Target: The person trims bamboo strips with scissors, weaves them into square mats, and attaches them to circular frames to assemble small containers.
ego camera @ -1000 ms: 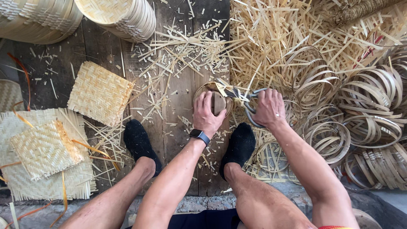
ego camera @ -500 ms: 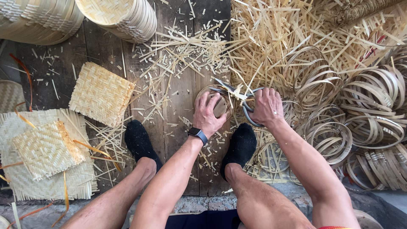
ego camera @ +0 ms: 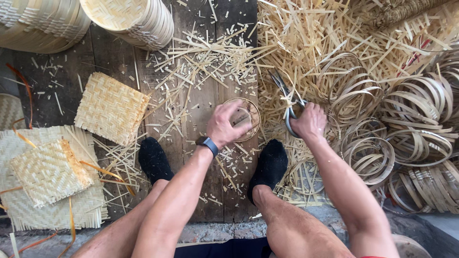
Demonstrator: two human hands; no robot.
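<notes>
Scissors (ego camera: 286,102) are clasped by the handles in the right hand (ego camera: 310,123), blades aimed at eleven o'clock, clear of the work. A small round woven basket (ego camera: 244,118) is pinned to the plank floor (ego camera: 203,100) under the left hand (ego camera: 224,125), at nine o'clock of the scissors, seemingly to steady it.

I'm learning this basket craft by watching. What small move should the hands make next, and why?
Probably bring the scissors in the right hand back to the small round basket under the left hand: the blades point away from its rim.
</notes>
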